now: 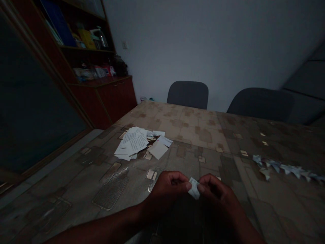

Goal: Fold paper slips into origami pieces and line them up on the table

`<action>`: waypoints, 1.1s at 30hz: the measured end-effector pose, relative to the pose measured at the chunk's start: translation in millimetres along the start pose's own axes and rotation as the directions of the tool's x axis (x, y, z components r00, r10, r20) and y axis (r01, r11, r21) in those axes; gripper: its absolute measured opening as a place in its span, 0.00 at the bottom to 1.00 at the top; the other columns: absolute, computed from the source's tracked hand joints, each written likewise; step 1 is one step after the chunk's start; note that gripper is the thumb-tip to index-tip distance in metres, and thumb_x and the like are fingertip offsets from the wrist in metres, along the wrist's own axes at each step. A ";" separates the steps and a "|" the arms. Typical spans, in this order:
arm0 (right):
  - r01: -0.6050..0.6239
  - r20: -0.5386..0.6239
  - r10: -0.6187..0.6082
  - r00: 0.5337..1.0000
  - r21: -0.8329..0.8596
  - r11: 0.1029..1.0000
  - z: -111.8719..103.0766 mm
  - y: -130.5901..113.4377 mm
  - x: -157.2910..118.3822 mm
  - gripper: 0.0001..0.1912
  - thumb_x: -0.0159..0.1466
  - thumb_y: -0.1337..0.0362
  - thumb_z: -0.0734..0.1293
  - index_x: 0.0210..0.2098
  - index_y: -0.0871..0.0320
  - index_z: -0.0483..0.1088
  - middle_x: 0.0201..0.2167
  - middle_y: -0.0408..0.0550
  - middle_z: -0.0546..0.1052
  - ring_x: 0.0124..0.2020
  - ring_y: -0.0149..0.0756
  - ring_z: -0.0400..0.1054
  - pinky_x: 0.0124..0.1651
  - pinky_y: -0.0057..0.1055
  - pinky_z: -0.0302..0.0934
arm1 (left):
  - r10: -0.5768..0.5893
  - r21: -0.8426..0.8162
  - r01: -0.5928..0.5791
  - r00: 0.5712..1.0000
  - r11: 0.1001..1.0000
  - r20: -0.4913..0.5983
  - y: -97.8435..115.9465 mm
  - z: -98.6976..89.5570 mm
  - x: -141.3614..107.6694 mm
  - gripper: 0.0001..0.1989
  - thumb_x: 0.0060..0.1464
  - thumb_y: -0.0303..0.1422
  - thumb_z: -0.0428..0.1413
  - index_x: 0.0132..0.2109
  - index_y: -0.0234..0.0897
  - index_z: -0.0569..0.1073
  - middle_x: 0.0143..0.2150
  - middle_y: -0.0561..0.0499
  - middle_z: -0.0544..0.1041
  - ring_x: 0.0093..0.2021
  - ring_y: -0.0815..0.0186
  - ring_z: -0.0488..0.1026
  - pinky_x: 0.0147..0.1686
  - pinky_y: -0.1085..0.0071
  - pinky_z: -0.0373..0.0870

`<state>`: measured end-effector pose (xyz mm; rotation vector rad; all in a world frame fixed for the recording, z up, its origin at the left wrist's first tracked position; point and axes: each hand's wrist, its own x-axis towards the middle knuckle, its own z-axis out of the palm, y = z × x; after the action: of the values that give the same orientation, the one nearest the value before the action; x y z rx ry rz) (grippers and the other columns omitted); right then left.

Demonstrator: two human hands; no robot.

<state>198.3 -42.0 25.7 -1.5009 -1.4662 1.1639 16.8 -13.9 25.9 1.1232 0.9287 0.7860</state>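
One paper piece (194, 188) between both hands (168, 187)

The near piece (194, 190) and left sheets (134, 141) look like matt paper, the tablecloth (111, 188) has glossy patches, and the far-left cabinet (117, 100) looks wooden.

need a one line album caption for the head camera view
Left hand and right hand hold a small paper piece at a patterned table, loose sheets lying beyond.
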 end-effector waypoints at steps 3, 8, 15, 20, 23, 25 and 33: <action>-0.033 0.024 0.032 0.999 0.067 0.997 -0.5 -3.4 -1.5 0.14 0.59 0.52 0.66 0.27 0.56 0.68 0.20 0.40 0.65 0.21 0.31 0.58 0.22 0.25 0.51 | -0.035 -0.054 0.037 0.999 0.998 0.026 2.2 0.4 -1.6 0.16 0.46 0.42 0.62 0.30 0.32 0.75 0.25 0.53 0.72 0.25 0.70 0.66 0.27 0.74 0.58; -0.096 0.068 0.084 0.994 0.189 0.977 1.5 -2.4 -3.2 0.16 0.58 0.49 0.67 0.26 0.56 0.66 0.19 0.38 0.64 0.20 0.30 0.56 0.22 0.26 0.49 | -0.047 -0.113 0.050 0.998 0.992 0.033 6.0 2.8 -5.2 0.15 0.47 0.41 0.63 0.31 0.32 0.74 0.25 0.53 0.71 0.25 0.72 0.64 0.27 0.75 0.57; 0.026 0.054 -0.032 0.998 0.094 0.995 -3.0 -9.8 -4.4 0.17 0.63 0.48 0.62 0.29 0.56 0.68 0.22 0.40 0.65 0.24 0.32 0.59 0.26 0.28 0.53 | 0.003 -0.088 -0.007 0.999 0.996 -0.036 7.1 2.0 -1.4 0.15 0.47 0.42 0.63 0.31 0.32 0.73 0.25 0.54 0.71 0.25 0.71 0.64 0.26 0.75 0.57; 0.101 -0.004 -0.101 0.995 -0.020 0.995 -12.6 -13.6 -4.5 0.13 0.63 0.51 0.63 0.38 0.54 0.69 0.31 0.44 0.73 0.35 0.39 0.67 0.37 0.32 0.59 | 0.002 -0.080 -0.006 0.999 0.997 -0.050 9.1 0.5 0.2 0.15 0.46 0.41 0.63 0.32 0.31 0.74 0.25 0.53 0.72 0.25 0.71 0.64 0.26 0.75 0.56; 0.077 0.045 -0.078 0.996 0.011 0.997 -10.6 -14.3 -4.2 0.14 0.62 0.52 0.63 0.41 0.54 0.69 0.32 0.45 0.74 0.34 0.39 0.68 0.36 0.32 0.59 | -0.004 -0.069 0.002 0.999 0.998 -0.032 11.4 2.1 -1.4 0.14 0.47 0.40 0.63 0.31 0.31 0.74 0.24 0.54 0.70 0.24 0.72 0.63 0.25 0.76 0.56; 0.070 0.053 -0.069 0.996 -0.004 0.998 -6.4 -14.9 -3.2 0.13 0.60 0.52 0.63 0.35 0.55 0.69 0.27 0.44 0.71 0.30 0.37 0.65 0.32 0.31 0.58 | 0.004 -0.025 -0.004 1.000 1.000 -0.028 12.7 3.2 -2.7 0.13 0.47 0.40 0.62 0.31 0.31 0.74 0.24 0.55 0.70 0.25 0.72 0.63 0.25 0.76 0.56; 0.014 0.028 -0.014 1.000 0.024 1.000 2.3 -2.3 1.8 0.12 0.58 0.54 0.63 0.24 0.55 0.64 0.20 0.39 0.62 0.23 0.32 0.56 0.25 0.28 0.50 | 0.003 0.042 -0.004 1.000 0.999 0.016 5.1 3.5 -5.0 0.13 0.47 0.39 0.62 0.32 0.32 0.73 0.22 0.58 0.66 0.23 0.73 0.59 0.23 0.77 0.54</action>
<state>195.3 -40.2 26.9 -1.4613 -1.4741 1.1947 17.6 -18.4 32.4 1.1661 0.9341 0.7626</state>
